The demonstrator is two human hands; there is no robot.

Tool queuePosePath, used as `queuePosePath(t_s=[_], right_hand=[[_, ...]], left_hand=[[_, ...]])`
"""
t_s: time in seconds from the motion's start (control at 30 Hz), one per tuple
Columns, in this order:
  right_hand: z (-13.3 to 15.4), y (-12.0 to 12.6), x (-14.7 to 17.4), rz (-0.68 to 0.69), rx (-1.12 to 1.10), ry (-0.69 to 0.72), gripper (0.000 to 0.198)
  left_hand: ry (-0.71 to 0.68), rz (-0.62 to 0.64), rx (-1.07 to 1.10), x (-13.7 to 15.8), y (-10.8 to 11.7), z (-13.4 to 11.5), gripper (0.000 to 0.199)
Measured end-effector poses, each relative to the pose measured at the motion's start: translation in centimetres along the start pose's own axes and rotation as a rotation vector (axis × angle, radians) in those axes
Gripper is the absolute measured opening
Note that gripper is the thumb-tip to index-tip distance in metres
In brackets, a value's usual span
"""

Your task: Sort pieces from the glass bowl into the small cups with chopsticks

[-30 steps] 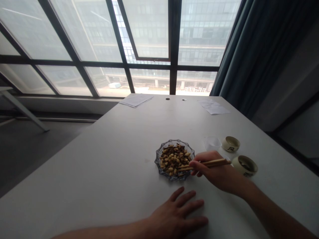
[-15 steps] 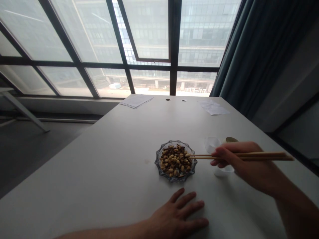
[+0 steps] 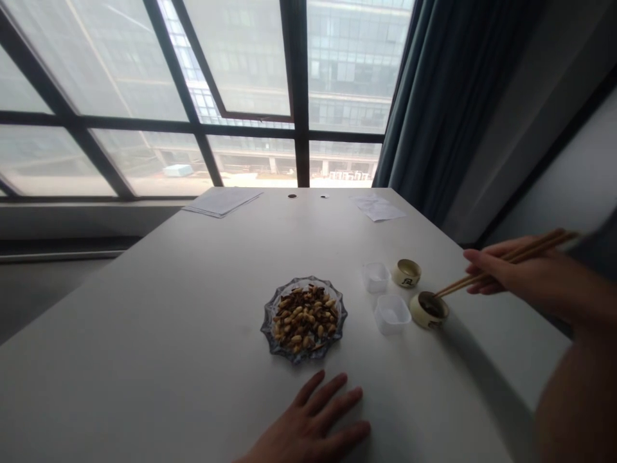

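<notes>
My right hand [image 3: 506, 263] grips a pair of wooden chopsticks [image 3: 520, 254]. Their tips reach into the near cream ceramic cup [image 3: 429, 319], which has dark contents too small to name. Whether the tips pinch anything, I cannot tell. A second cream cup [image 3: 406, 276] with a dark character on it stands just behind. Left of the cups are two clear plastic containers, the nearer one [image 3: 393, 315] and the farther one [image 3: 376, 276]. A scalloped glass dish [image 3: 267, 321] holds a heap of mixed nuts and dark seeds [image 3: 306, 318]. My left hand [image 3: 318, 418] lies flat, fingers spread, in front of the dish.
The white table [image 3: 159, 334] runs toward large windows. Stacked papers [image 3: 224, 201] lie at its far left, and a crumpled sheet [image 3: 378, 208] at its far right. Two small cable holes are near the far edge. A dark blue curtain [image 3: 429, 116] hangs at the right.
My right hand has carried the chopsticks from the nut dish rightward to the near ceramic cup, uncovering the cups and plastic containers. My left hand stays by the dish. The view has turned right.
</notes>
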State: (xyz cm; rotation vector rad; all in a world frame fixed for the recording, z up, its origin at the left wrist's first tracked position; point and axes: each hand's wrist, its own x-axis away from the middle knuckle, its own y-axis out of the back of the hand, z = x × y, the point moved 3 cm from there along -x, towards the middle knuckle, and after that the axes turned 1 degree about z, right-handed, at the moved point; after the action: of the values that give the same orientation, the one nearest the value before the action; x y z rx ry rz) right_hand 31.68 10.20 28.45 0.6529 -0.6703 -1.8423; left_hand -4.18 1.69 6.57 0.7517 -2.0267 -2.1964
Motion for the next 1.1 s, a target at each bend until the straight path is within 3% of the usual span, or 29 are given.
queuePosePath(t_s=[0.1,0.2,0.27,0.37,0.57,0.67,0.73,0.93,1.1], right_hand=[[0.0,-1.7,-0.6,0.191,-0.092,-0.041,0.026],[-0.2,-3.5,-1.4,0.313,-0.105,-0.005,0.025],[-0.3,-4.4,-1.9,0.371,-0.125,0.026,0.027],[-0.1,-4.6,-2.1,0.340,-0.130,0.068,0.028],[1.7,-2.5,0.2,0.140,-0.092,0.093,0.037],[3.5,-2.6,1.8,0.092,-0.150,0.211,0.040],[4.9,-3.9,2.9,0.175,-0.208,0.316,0.038],[8.1,-10.8,5.5,0.673,-0.176,0.623,0.030],[8.1,-14.4,6.1,0.803,-0.136,0.647,0.033]], left_hand=[[-0.036,0.018,-0.025,0.0,-0.6,0.3,0.056],[-0.071,-0.017,-0.015,-0.1,-0.5,0.3,0.054],[-0.034,0.035,0.002,-0.2,-0.1,0.3,0.056],[-0.017,0.039,0.042,-0.3,0.7,0.3,0.055],[-0.037,0.028,0.089,-0.4,0.4,0.2,0.058],[0.009,0.129,0.102,-0.5,0.6,0.0,0.062],[0.025,0.161,0.115,-0.5,1.1,-0.2,0.061],[0.035,0.175,0.159,-0.5,1.3,-0.2,0.058],[0.050,0.142,0.155,-0.4,1.2,-0.3,0.052]])
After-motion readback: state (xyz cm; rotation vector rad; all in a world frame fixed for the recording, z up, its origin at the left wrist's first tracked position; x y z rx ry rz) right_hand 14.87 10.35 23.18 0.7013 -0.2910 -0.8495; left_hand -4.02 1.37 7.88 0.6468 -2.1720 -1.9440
